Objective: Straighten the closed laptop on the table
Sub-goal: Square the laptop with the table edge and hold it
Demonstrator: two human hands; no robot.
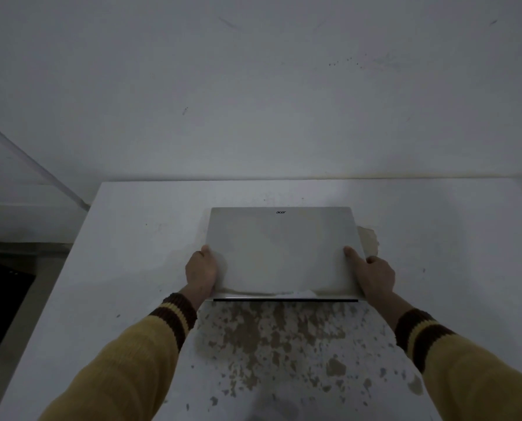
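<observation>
In the middle of the white table (pixel 126 244), a little back from the near edge, lies the closed silver laptop (pixel 284 250), lid up, its small logo toward the far wall (pixel 253 86). Its edges look close to parallel with the table's back edge, so I judge the straightening is nearly finished or just being trimmed.

The left hand (pixel 201 271) clasps the near left corner, thumb on the lid and the other fingers hidden at the side edge. The right hand (pixel 375 276) clasps the near right corner the same way, thumb laid along the lid, fingers curled round the side. Both hands are closed on the laptop.

It should handle as a stiff, flat slab of moderate weight. The smooth metal lid is likely slippery, so the side edges near the corners are the sound place to hold. It is breakable, so sliding or a low lift suits it better than a drop.

The tabletop just in front of it is patchy where the paint has flaked, and rough spots there may scratch the underside. Another chipped patch (pixel 367 241) shows beside the right edge. No containers are in view.
</observation>
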